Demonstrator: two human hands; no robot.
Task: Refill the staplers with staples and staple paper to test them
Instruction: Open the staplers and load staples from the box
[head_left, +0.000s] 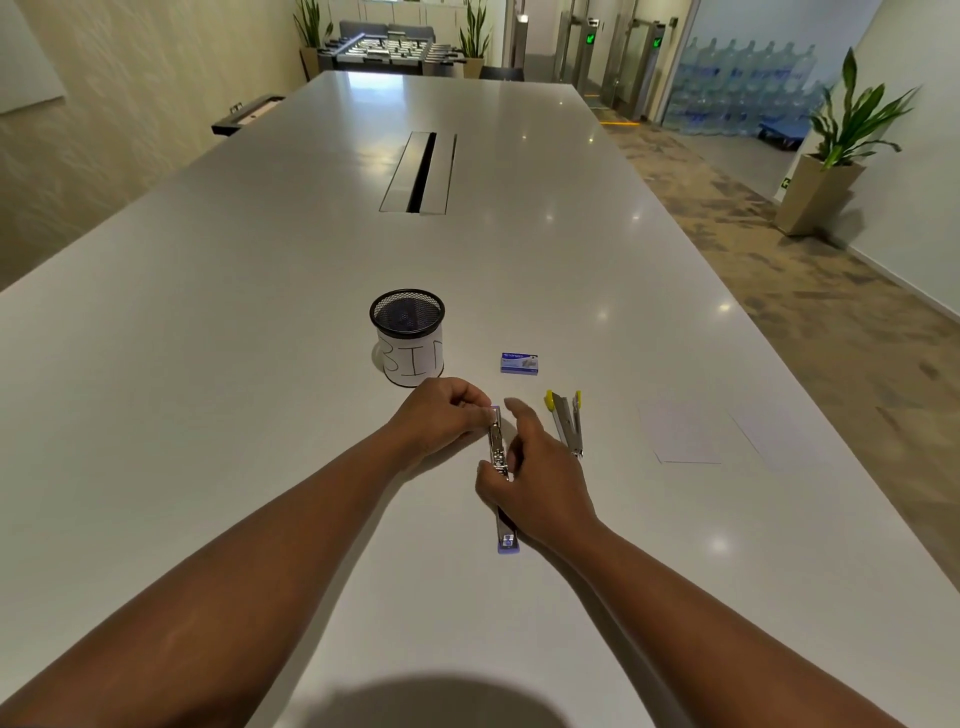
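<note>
1. I see the purple stapler (498, 467) lying opened flat on the white table (260, 364), its long axis running 12 to 6 o'clock, purple end cap nearest me at 6; this axis is what the coming move turns on.
2. My left hand (441, 415) sits at the stapler's 12 o'clock end, coming in from 9 o'clock; its fingers are curled and pinch something small at the tip, probably a strip of staples, though the view is too coarse to be sure.
3. My right hand (535, 478) lies along the 3 o'clock side; thumb and fingers grip the metal channel mid-length, index finger lifted and loosely extended toward 12.
4. I judge the left hand nearer the loading end.
5. The yellow stapler (567, 422) lies at 3 o'clock, near; the staple box (519, 362) at 1 o'clock; paper (691, 431) farther right; the mesh bin (408, 338) at 11.
</note>
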